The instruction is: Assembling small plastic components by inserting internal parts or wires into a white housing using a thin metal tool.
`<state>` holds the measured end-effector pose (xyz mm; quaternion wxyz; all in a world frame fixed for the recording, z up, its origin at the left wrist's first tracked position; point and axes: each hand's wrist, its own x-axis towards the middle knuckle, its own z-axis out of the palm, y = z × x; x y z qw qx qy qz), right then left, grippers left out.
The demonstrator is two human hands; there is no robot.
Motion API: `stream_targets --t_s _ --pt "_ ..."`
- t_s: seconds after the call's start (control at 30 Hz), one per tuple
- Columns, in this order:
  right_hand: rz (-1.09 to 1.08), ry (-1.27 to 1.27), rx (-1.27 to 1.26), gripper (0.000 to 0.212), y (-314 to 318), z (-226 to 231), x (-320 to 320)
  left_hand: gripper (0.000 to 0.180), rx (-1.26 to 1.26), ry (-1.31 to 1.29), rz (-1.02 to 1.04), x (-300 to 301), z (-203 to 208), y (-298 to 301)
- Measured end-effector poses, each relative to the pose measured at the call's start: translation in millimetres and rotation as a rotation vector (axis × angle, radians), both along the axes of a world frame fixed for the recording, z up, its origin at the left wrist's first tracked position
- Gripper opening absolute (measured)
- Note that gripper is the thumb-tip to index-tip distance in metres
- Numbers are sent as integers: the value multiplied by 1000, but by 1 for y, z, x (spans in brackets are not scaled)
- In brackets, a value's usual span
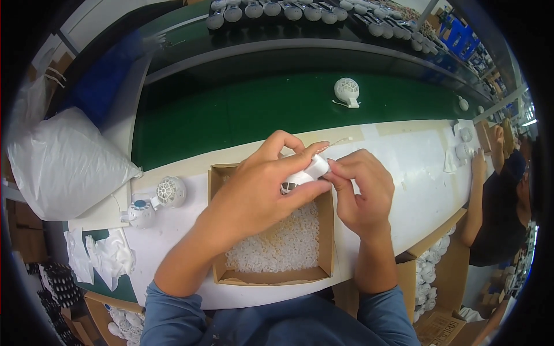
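My left hand [254,181] is closed around a white round fan housing [315,168] with a grille and a short neck. A thin wire [340,141] with a small plug sticks out above my left fingers. My right hand [367,193] is pinched, thumb and fingertips at the right end of the neck. Whatever it grips, if anything, is too small and hidden to make out. Beneath both hands stands an open cardboard box [274,282] with many small clear rings [288,245] inside.
Two white fan housings [171,191] lie on the table at left, near a full white plastic bag [69,164]. Another housing [347,90] sits on the green conveyor belt [242,109]. At right, a co-worker [499,213] works beside a box of white parts [430,277].
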<state>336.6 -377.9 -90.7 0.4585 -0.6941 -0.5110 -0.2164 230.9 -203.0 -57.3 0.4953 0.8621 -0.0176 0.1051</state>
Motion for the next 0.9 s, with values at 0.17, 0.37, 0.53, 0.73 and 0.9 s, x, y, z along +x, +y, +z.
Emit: stream_targets --t_s 0.17,0.37,0.53,0.73,0.9 --pt "57 174 -14 16 11 -1 -4 46 244 -71 16 0 0 18" --pt "126 845 -199 15 15 5 -35 53 181 -349 172 6 0 46" --pt "148 182 -739 15 22 -18 -56 50 -379 -287 199 4 6 52" --pt "30 11 -865 15 22 -29 -57 42 -655 -247 155 8 3 38" --pt "86 137 -795 10 27 -22 -56 38 -614 -243 64 7 -5 38"
